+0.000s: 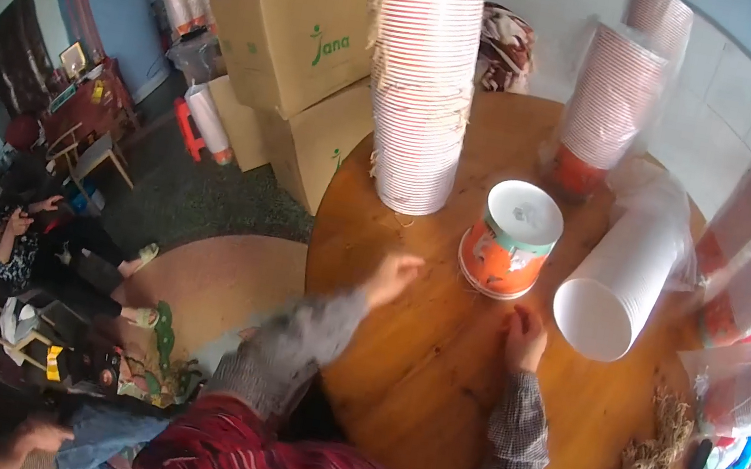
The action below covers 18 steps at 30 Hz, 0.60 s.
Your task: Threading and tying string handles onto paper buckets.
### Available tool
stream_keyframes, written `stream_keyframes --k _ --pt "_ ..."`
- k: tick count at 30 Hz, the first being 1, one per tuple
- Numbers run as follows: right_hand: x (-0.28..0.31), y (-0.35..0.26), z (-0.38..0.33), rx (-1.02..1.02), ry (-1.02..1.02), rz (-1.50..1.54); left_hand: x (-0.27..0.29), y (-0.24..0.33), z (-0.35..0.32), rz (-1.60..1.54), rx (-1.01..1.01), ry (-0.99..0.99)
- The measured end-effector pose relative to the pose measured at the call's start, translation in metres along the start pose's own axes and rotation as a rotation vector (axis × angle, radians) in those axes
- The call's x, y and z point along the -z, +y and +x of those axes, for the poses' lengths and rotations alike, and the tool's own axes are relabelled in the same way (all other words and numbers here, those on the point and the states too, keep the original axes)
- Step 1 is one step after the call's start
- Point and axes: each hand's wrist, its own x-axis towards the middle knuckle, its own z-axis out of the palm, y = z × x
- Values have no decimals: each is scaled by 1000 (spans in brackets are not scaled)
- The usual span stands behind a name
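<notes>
An orange paper bucket [502, 262] with a green band stands upside down on the round wooden table [412, 370], its white base facing up. Left of it, my left hand [393, 280] is raised over the table, slightly blurred, its fingers drawn together. My right hand [526, 339] is just in front of the bucket's near right edge, thumb and fingers curled into a pinch. Whether either hand holds a thin strand cannot be made out. Beyond my left hand rises a tall stack of paper buckets [422, 93] with straw-like strands along its sides.
A bundle of dry straw-like strands [644, 468] lies at the table's right edge. White nested buckets [614, 294] lie on their side, near a plastic-wrapped stack [611, 105]. Cardboard boxes [281, 30] stand beyond the table. A person [7, 242] sits at far left.
</notes>
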Motion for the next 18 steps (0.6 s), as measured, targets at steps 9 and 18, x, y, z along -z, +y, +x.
stream_keyframes --k 9,18 --pt "-5 -14 -3 -26 -35 40 -23 75 -17 -604 44 -83" --pt "-16 -22 -5 -74 -56 139 192 80 151 -1415 -225 763"
